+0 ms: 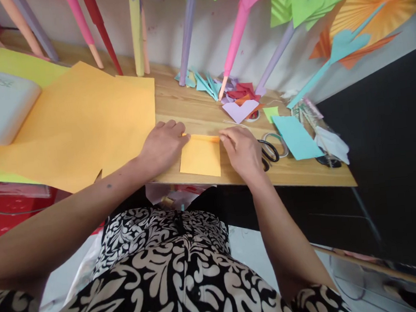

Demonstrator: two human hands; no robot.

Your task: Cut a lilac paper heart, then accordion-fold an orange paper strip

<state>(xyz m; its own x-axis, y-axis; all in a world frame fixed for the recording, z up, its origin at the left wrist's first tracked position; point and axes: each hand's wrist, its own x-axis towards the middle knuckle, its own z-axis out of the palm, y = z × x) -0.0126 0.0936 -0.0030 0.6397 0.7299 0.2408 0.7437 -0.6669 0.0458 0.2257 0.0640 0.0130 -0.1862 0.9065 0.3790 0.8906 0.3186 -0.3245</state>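
A small orange-yellow piece of paper point(201, 157) lies on the wooden table near its front edge, with a narrow folded strip along its far side. At that strip's left end, my left hand point(164, 145) pinches the paper with closed fingers. My right hand point(242, 150) grips the strip's right end between thumb and fingers. Black-handled scissors point(271, 151) lie just right of my right hand, their blades hidden. Large orange-yellow sheets point(91, 117) spread out left of my left hand.
A white power bank point(5, 103) rests on the sheets. Rolled-paper stems with paper flowers point(232, 42) lean on the wall. Paper scraps point(239, 92), a lilac heart point(241, 110), a tape roll point(283, 142) and a blue paper piece point(295, 136) lie at the back and right.
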